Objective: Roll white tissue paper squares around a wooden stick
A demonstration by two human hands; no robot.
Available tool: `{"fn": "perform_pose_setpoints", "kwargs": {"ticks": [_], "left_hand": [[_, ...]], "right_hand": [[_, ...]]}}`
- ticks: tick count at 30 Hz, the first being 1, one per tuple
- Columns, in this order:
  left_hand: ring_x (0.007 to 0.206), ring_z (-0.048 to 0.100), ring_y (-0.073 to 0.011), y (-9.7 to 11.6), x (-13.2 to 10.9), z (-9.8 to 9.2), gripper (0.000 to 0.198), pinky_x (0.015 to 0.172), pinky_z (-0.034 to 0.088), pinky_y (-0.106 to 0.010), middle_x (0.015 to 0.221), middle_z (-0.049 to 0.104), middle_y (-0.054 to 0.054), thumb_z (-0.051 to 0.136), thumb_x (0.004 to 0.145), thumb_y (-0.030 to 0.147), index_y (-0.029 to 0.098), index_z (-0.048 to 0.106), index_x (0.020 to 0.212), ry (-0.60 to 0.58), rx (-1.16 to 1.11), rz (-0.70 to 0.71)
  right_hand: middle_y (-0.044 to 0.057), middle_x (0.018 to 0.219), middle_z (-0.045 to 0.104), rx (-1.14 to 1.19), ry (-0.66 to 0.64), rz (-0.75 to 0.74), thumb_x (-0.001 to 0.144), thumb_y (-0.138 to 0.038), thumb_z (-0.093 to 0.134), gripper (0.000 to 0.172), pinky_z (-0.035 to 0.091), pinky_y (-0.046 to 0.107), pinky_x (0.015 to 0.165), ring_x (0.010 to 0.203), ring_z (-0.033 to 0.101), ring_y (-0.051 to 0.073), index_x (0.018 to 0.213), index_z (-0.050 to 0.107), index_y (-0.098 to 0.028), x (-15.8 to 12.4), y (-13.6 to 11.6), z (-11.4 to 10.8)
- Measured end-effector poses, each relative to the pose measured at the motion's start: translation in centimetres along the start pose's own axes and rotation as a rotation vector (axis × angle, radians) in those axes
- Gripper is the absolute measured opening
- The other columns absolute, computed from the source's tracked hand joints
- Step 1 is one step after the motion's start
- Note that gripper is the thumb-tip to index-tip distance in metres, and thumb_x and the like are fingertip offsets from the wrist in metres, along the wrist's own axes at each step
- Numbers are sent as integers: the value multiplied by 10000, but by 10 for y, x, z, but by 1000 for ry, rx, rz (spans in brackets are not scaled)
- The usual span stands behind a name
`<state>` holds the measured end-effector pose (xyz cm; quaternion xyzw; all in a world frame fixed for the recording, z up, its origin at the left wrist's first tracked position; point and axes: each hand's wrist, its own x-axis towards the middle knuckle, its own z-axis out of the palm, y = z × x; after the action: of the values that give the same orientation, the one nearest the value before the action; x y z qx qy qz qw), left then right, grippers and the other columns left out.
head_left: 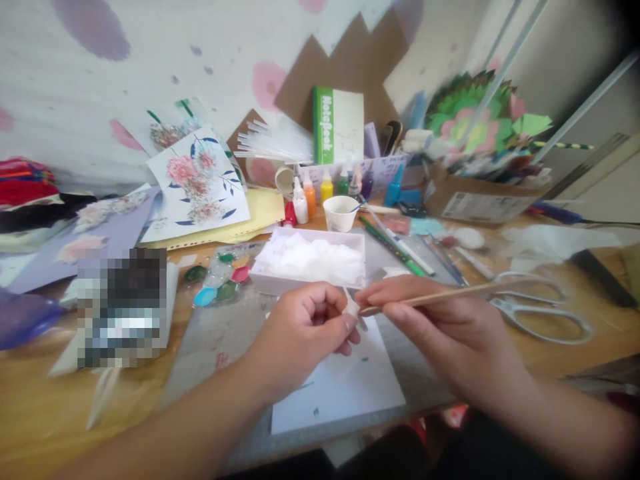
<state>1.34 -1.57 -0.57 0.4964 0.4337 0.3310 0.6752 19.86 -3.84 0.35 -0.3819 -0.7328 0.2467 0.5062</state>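
My left hand [320, 323] is closed in a pinch on a small, thin white piece [351, 305], perhaps paper or cloth; blur hides its exact kind. My right hand [440, 327] grips a long, light-brown wooden stick [450, 295], its narrow tip touching or very near the white piece. Both hands hover above a white sheet of paper [345, 387] with a few small green marks, which lies on a grey mat [200, 360]. Just behind the fingers stands a shallow, pale box [273, 285] filled with crumpled white material [315, 257].
A paint palette [227, 290] lies left of the box. Behind it are a white cup [340, 212] and several paint bottles [327, 190]. Scissors [537, 313] rest beside my right hand; green pencils [393, 247] lie nearby. A cardboard box [487, 200] stands at back right.
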Motion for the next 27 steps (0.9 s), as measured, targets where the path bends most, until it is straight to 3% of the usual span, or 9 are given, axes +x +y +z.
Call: {"fn": "perform_pose_setpoints", "kwargs": {"ticks": [4,11,20,27], "left_hand": [[556,588,-98,-1,0,-1,189,539,483,-220,607,616,45,754,666,188,170,568,690,-14,27,-10],[545,593,-101,1,-1,1,204,536,474,-219,600,651,14,718,760,254,170,558,665,9,51,7],[537,602,-87,-4,-1,-4,165,552,469,-213,625,678,17,697,796,231,162,578,703,-57,-70,-2],[546,600,-86,-9,1,-6,132,559,470,-214,632,685,19,688,793,197,161,591,712,-58,-129,8]], "right_hand": [[5,889,802,-37,-2,-17,891,-133,637,176,624,300,780,852,759,190,915,744,-271,1,0,1],[7,909,802,-34,-19,-46,889,-110,633,200,619,304,806,870,755,188,945,743,-267,-1,-1,2],[14,876,804,139,10,139,922,-251,652,142,640,268,697,807,766,181,860,780,-263,2,4,0],[10,817,799,432,33,298,903,-320,694,134,639,236,677,730,761,154,826,800,-291,1,12,2]]}}
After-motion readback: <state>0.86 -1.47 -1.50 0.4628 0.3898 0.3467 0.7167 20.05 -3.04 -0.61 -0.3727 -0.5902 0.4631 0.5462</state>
